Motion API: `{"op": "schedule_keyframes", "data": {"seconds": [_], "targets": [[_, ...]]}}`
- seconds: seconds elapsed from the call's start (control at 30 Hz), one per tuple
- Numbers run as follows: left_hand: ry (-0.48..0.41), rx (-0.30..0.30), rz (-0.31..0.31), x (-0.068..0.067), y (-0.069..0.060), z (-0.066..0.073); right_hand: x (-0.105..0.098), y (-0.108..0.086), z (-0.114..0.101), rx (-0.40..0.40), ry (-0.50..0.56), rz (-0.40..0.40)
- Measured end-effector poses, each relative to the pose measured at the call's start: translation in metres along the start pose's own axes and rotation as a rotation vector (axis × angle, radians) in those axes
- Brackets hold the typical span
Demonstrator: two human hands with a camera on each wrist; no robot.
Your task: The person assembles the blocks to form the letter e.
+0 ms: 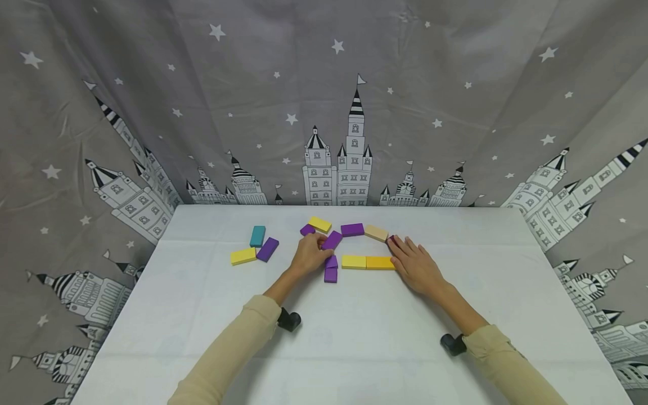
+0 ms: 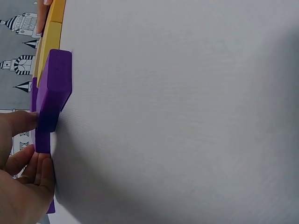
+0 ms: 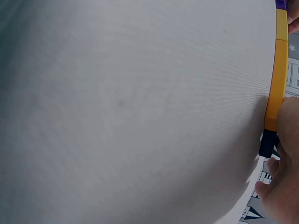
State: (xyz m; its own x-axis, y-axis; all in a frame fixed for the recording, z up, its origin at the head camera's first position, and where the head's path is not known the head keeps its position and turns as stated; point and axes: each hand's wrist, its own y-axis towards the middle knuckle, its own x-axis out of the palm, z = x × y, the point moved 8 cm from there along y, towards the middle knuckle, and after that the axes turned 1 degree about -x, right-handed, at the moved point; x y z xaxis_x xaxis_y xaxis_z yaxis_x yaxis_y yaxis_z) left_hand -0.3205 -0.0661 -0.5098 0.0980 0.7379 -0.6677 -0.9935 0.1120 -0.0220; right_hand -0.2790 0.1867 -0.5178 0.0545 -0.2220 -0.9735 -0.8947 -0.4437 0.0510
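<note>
My left hand (image 1: 310, 254) is among purple blocks on the white table, left of centre. Its thumb and forefinger pinch a purple block (image 2: 43, 142), partly hidden by the fingers. A slanted purple block (image 1: 332, 240) lies by the fingertips; another purple block (image 1: 331, 275) is just nearer. My right hand (image 1: 417, 269) lies with fingers extended over the right end of the block outline, touching a dark purple block (image 1: 391, 239) that it partly covers. Its thumb is against the orange block (image 1: 379, 263), which adjoins a yellow block (image 1: 354, 262).
Across the back of the outline lie a purple block (image 1: 352, 230) and a beige block (image 1: 376, 233). A yellow block (image 1: 320, 225) touches a small purple piece (image 1: 307, 229). Farther left are teal (image 1: 257, 236), yellow (image 1: 243, 256) and purple (image 1: 268, 249) blocks. A grey castle-print curtain (image 1: 243, 84) hangs behind.
</note>
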Motion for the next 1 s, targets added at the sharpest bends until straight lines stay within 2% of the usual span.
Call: {"op": "schedule_keyframes", "data": {"seconds": [0.2,0.7,0.83,0.93,1.0], "targets": [[0.004,-0.019,-0.014,0.000,0.002,-0.002,0.000,0.001,-0.001,-0.016,-0.020,0.008],[0.020,0.004,-0.006,-0.001,0.000,-0.002,-0.001,0.001,0.000,-0.016,-0.025,0.002],[0.015,0.035,0.045,-0.010,-0.001,0.000,0.000,0.000,-0.001,-0.018,-0.023,0.002],[0.000,0.051,0.123,-0.020,0.001,-0.002,0.000,0.000,-0.001,-0.020,-0.021,0.004],[-0.014,0.041,0.177,-0.027,0.004,-0.005,0.000,0.000,-0.001,-0.020,-0.016,0.004]]}}
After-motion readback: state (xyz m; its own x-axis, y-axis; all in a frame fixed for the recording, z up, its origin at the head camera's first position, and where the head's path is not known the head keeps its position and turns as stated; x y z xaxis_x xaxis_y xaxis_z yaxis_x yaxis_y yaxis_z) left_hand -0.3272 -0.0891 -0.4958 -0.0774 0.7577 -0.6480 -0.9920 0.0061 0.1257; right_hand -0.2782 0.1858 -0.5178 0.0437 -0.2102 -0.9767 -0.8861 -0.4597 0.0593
